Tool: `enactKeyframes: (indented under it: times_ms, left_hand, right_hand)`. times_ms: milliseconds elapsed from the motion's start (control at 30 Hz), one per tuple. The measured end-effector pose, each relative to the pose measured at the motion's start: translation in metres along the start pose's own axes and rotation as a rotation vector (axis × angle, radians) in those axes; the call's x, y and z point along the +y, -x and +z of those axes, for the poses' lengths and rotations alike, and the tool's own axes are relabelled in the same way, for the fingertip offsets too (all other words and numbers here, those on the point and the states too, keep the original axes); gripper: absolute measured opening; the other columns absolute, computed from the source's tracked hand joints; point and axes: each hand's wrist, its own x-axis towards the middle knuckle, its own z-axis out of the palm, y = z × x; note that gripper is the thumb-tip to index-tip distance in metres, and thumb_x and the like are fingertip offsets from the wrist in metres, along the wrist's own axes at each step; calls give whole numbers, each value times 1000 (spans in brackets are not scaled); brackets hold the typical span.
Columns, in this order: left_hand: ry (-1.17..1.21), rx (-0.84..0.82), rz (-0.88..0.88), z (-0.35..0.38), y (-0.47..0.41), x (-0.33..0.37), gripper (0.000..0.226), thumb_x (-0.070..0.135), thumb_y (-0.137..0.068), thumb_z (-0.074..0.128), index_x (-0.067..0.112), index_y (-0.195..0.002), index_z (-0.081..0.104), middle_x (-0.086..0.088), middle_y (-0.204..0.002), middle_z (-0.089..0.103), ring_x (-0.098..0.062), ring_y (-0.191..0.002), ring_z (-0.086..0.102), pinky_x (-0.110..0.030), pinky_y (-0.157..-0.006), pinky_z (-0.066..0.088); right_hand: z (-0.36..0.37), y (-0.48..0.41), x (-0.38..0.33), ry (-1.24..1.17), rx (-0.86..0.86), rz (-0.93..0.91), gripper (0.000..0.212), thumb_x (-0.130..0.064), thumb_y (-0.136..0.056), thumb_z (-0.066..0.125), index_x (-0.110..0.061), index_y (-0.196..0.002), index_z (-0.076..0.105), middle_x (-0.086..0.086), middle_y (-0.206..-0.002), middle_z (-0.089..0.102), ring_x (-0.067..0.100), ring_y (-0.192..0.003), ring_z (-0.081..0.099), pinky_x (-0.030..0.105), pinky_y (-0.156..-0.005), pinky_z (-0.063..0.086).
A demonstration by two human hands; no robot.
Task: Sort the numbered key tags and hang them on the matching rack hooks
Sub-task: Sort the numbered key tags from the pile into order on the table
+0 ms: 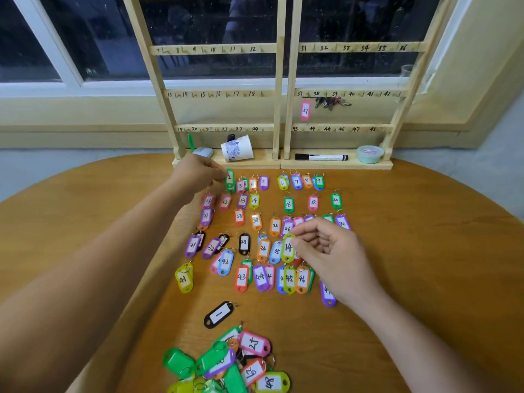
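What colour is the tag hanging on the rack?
Pink; the plastic key tag 37 shows in the head view.

Soft, even indoor light — dark window (198, 32), faint shadows, fisheye bending at edges.

One head-worn camera (wide-angle) looks forward and down over the table (425, 251). It faces the rack (278, 109) close ahead.

Tag 2 (229, 177) in my L hand (196, 173), tag 14 (288, 247) in R hand (333, 252): glossy plastic, paper labels. Rack (279, 109): matt pale wood. Table (419, 251): smooth wood, slight sheen.
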Motion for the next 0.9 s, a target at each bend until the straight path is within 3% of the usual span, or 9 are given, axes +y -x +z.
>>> enactKeyframes:
  times_ms: [167, 267, 300, 400, 467, 600, 733, 900]
  left_hand:
    - [-85, -25, -69, 4, -16, 6, 14, 25, -91, 85, 13, -99, 82, -13, -104, 79, -16, -74, 58, -27, -55, 44]
    - [-113, -43, -115, 6, -19, 9, 19, 24, -93, 84, 10, -105, 77, -7, -93, 75, -10, -67, 66, -22, -46, 47]
    - [-107, -53, -135, 6, -19, 9, 21, 23, -93, 84, 10, -106, 76, -6, -92, 74, -9, -67, 68, -22, -47, 48]
    - [-165, -83, -157, 6, -20, 5, 35, 34, -85, 90, 11, -108, 76, -10, -105, 76, -20, -94, 70, -32, -67, 54]
    - [-162, -92, -155, 6, -18, 4, 36, 34, -83, 91, 12, -106, 77, -9, -104, 76, -21, -95, 69, -33, -70, 54]
    - [-153, -69, -66, 3, -9, 5, 18, 27, -91, 85, 12, -101, 79, -4, -98, 77, -11, -80, 64, -25, -59, 46]
    - [-118, -17, 66, -2, 11, -1, 7, 22, -94, 79, 15, -95, 78, 0, -98, 78, -13, -88, 64, -29, -66, 47]
    - [-62, -31, 175, -8, 59, -11, 6, 22, -97, 76, 20, -93, 78, 8, -91, 79, -10, -94, 70, -32, -77, 53]
  right_hand:
    - [-1, -2, 0, -16, 21, 5, 17, -2, -92, 79, -19, -96, 78, -4, -85, 75, 7, -78, 67, 27, -76, 59]
    - [-2, -2, 1, -5, 28, 1, 16, -2, -92, 79, -18, -96, 78, -4, -85, 75, 10, -79, 68, 30, -76, 61]
    - [-2, -2, 1, -2, 28, -3, 16, -3, -92, 79, -19, -96, 78, -4, -85, 75, 12, -80, 68, 31, -76, 61]
    - [-2, -2, 3, 0, 34, -11, 15, -5, -93, 80, -20, -96, 78, -3, -86, 75, 13, -81, 69, 30, -76, 61]
    - [-2, -3, 3, -17, 34, -10, 15, -5, -93, 80, -19, -97, 78, -2, -87, 75, 13, -81, 69, 27, -76, 60]
    - [-6, -6, 4, -55, 60, 5, 12, -6, -94, 79, -17, -97, 78, 0, -85, 77, 15, -79, 72, 25, -70, 58]
    - [-12, -8, 6, -50, 120, 4, 10, -9, -96, 77, -19, -99, 79, 2, -84, 77, 16, -74, 74, 29, -63, 59]
    - [-14, -10, 6, -28, 176, 5, 9, -9, -95, 79, -17, -97, 80, 2, -84, 77, 19, -75, 74, 32, -69, 62]
